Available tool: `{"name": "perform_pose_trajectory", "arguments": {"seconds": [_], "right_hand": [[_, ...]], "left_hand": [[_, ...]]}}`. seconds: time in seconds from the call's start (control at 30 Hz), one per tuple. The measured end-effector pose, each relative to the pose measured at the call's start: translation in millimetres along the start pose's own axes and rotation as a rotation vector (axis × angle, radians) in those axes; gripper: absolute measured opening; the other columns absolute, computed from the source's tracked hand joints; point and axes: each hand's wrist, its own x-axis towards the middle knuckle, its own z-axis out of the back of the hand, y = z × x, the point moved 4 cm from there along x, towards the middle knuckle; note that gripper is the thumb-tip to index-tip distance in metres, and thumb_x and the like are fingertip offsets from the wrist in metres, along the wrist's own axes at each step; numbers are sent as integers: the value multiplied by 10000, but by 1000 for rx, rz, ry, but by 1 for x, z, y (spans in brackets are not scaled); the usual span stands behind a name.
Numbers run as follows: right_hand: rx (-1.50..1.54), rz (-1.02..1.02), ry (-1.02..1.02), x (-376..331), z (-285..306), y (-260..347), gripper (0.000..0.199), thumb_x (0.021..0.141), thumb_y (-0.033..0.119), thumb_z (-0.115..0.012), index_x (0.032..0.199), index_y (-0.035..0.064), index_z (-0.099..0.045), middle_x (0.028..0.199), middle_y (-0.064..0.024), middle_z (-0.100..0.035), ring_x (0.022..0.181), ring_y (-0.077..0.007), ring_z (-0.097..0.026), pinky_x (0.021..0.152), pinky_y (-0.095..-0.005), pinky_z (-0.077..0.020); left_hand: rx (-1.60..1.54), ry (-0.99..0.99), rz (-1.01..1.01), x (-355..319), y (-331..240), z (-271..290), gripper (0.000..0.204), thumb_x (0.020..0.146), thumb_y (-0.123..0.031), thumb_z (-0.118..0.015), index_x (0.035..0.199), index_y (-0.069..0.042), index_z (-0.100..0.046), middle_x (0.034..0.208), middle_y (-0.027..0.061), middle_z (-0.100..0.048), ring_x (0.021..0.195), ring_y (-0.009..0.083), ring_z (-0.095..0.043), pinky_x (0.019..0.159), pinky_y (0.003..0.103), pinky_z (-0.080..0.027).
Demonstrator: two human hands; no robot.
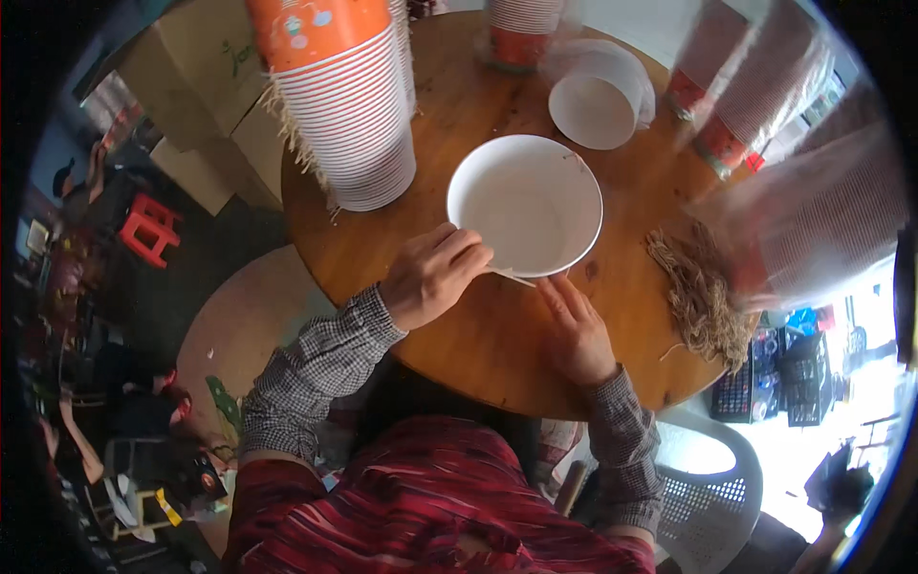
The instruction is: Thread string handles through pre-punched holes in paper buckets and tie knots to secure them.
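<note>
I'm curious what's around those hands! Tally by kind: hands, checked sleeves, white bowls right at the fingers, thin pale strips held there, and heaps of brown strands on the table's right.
Hands (left hand, right hand): 2
Checked sleeves: 2
White bowl: 1
Pale strip: 1
Brown strand heap: 1
Total: 7

Round white bowl [524, 206], mouth up, thin pale strand [513, 278] by its rim

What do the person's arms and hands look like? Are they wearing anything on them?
The left hand and right hand have no gloves. Both forearms wear dark-and-white checked sleeve covers, wrinkled like crumpled cloth and snug at the wrists. Further up the arms you can see a red top with dark and pale streaks.
</note>
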Motion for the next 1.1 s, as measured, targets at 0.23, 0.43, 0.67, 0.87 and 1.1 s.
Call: {"name": "perform_pose_trajectory", "arguments": {"seconds": [0.23,0.43,0.67,0.87,1.1], "right_hand": [[-20,-127,-161,6,-13,-19,487,772,31,-631,1246,23,-519,1327,-210,-465,1146,-318,-539,895,-382,-489],[748,-400,-391,32,-17,-10,358,880,0,-585,1231,-2,-515,1061,-107,-612,878,-160,-657,649,-257,-540],[1011,-181,-836,78,-15,-16,153,940,82,-548,1049,22,-458,975,-107,-611,857,-198,-654,666,-321,-568],[906,-6,-920,150,47,-3,87,934,86,-564,945,45,-487,927,-52,-592,854,-144,-616,724,-286,-540],[752,338,-687,277,168,58,169,916,113,-598,972,-33,-533,837,-128,-659,777,-185,-670,702,-308,-559]], "left_hand": [[-152,-358,319,-14,25,6,128,772,-43,-690,812,-37,-568,767,89,-559,686,289,-583,578,373,-463],[-469,-500,531,-9,30,-4,129,821,-65,-687,812,-5,-573,728,84,-565,640,200,-574,548,299,-443],[-862,-649,584,11,35,-1,111,865,-16,-626,973,7,-635,884,95,-623,719,163,-632,619,275,-520],[-259,-628,130,20,28,19,509,835,43,-573,1325,-66,-492,1274,189,-496,1086,318,-553,882,377,-484],[-543,-1,465,-32,71,-125,171,866,-113,-593,1009,-30,-634,924,127,-641,824,278,-629,718,372,-507]]}}
